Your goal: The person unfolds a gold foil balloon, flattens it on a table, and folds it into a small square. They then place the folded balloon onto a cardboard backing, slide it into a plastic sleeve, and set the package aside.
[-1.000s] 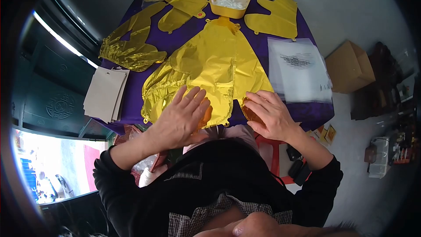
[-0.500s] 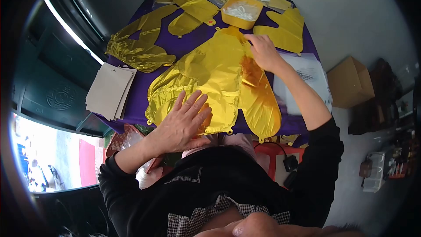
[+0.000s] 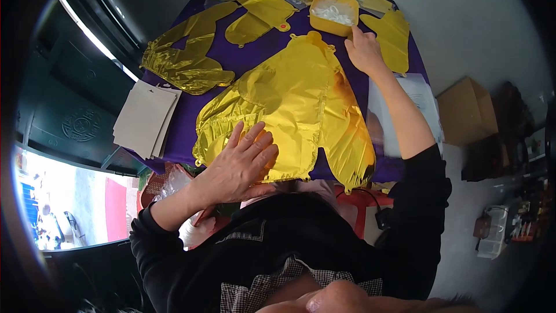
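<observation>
A large gold foil balloon (image 3: 295, 98), flat and wrinkled, lies in front of me with its lower edge at the table's near side. My left hand (image 3: 240, 162) rests on its lower left part, fingers stretched and apart. Beyond the balloon's top stands a yellow plastic box (image 3: 334, 26) filled with small white pieces, too small to name. My right hand (image 3: 365, 52) is at the box's near right corner, fingers bent against it; the fingertips are partly hidden.
More gold foil balloons lie on the purple cloth (image 3: 223, 52) at left (image 3: 191, 52), back (image 3: 255, 8) and right (image 3: 394, 37). Grey cards (image 3: 145, 119) sit at the left edge, clear plastic bags (image 3: 399, 110) at the right. A cardboard box (image 3: 466, 110) is beyond the table.
My right hand has left the balloon's upper right edge and moved right to the yellow box. The box has shifted slightly right. My left hand stays on the balloon.
</observation>
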Available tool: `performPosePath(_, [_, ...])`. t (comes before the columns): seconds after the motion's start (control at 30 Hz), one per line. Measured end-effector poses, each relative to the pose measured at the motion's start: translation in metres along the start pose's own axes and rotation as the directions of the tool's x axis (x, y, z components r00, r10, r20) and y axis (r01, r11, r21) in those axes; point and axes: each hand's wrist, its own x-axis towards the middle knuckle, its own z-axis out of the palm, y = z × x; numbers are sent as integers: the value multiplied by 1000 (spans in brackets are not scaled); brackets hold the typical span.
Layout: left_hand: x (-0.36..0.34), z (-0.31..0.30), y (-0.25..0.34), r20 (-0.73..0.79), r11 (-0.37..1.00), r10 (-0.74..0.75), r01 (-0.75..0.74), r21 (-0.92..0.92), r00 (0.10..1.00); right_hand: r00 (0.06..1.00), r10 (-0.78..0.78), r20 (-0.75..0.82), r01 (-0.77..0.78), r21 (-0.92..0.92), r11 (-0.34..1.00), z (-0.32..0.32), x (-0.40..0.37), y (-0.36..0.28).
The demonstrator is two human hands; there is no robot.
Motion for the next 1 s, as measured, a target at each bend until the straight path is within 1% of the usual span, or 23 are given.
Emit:
performPosePath(0.07, [1,0,1,3,1000,13,-13,-5,1000,1000,5,-12,-4,25,1000,-6,-11,7])
performPosePath(0.13, [0,0,3,31,1000,18,-18,-10,999,982,-134,-132,153,142,978,-15,-35,7])
performPosePath(0.17, [0,0,4,35,1000,25,-24,-12,999,983,-127,-130,145,142,979,-22,-49,6])
performPosePath(0.23, [0,0,7,20,999,47,-47,-11,999,976,-205,-71,217,296,930,-48,-86,-9])
performPosePath(0.27, [0,1,8,26,999,51,-51,-15,998,978,-199,-68,210,297,931,-54,-105,-12])
performPosePath(0.33, [0,3,9,41,999,43,-42,-22,998,930,-362,-64,363,318,876,-63,-144,-17])
performPosePath(0.47, [3,4,12,54,998,58,-56,-33,997,885,-461,-59,460,262,849,-65,-214,-37])
performPosePath(0.53, [5,7,12,99,999,44,-44,1,994,855,-512,-77,515,241,823,-66,-240,-52])
performPosePath(0.57, [6,8,12,102,999,48,-48,1,994,858,-508,-79,511,241,825,-64,-248,-56])
performPosePath(0.63, [10,11,13,118,994,29,-41,102,993,817,-565,-120,574,268,774,-58,-259,-62])
performPosePath(0.67, [11,12,14,120,994,29,-42,105,992,817,-563,-122,574,268,774,-57,-262,-65])
performPosePath(0.73, [14,14,14,58,992,58,-65,111,997,823,-557,-113,567,247,786,-56,-265,-69])
performPosePath(1.0, [21,17,12,35,990,39,-43,137,999,807,-584,-89,581,294,759,-57,-263,-71])
